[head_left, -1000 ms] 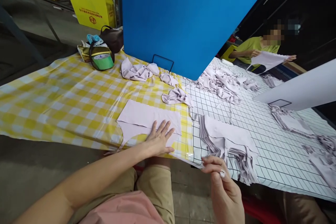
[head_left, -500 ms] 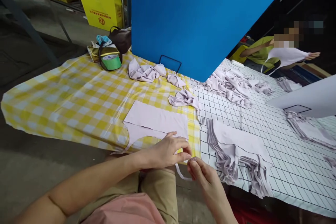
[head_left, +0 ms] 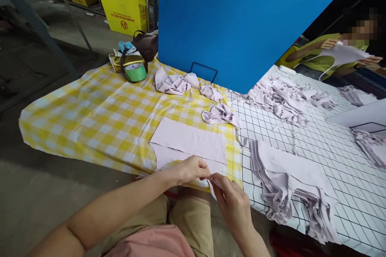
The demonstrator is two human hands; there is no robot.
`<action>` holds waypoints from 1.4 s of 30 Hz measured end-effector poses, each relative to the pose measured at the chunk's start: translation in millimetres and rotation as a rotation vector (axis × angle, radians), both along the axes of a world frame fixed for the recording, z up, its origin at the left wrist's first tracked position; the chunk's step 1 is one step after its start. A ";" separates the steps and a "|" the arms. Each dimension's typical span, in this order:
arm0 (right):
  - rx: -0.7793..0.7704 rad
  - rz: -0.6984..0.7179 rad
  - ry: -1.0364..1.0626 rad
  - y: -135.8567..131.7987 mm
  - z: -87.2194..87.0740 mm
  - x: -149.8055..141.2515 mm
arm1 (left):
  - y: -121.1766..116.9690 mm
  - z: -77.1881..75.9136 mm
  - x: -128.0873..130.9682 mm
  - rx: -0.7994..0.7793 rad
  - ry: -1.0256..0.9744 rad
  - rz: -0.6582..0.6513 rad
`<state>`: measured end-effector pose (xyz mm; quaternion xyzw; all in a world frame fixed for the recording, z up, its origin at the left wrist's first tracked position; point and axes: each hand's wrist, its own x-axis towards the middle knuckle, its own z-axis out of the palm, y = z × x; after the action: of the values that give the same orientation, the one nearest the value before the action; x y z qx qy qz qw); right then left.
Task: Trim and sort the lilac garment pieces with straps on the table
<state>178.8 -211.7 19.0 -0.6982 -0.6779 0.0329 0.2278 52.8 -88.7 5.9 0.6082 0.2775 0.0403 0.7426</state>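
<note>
A pale lilac strappy top lies flat and folded over along its length on the yellow-checked cloth. Over its near right corner, my left hand is closed in a pinch. My right hand meets it fingertip to fingertip, also pinched. A thin lilac strap loops down between the two hands, and its ends are hidden by my fingers. To the right of my hands sits a neat stack of the same tops, with straps bunched at the near edge.
Crumpled lilac pieces lie beyond the folded top, with a larger heap behind. A blue board stands upright on the table. Green tape and a dark bag are at the far left. A co-worker holds another top.
My left hand has lifted from lying spread on the top and closed into a pinch. My right hand came left to meet it at the strap. The view has shifted left.
</note>
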 end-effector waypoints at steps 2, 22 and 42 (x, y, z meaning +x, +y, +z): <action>0.044 0.061 -0.069 5.6 -2.7 1.6 | 4.3 -4.1 -1.1 -0.036 0.026 -0.006; -0.208 -0.116 0.331 73.6 -33.5 35.4 | 39.9 -37.5 25.3 1.316 0.110 -0.102; -0.253 -0.045 0.001 82.7 -32.8 33.1 | 48.7 -48.7 31.1 1.202 0.067 -0.049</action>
<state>211.8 -129.0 -13.9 -0.7363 -0.6524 0.1134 0.1392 83.9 -40.0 -42.8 0.9285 0.2156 0.1538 0.2602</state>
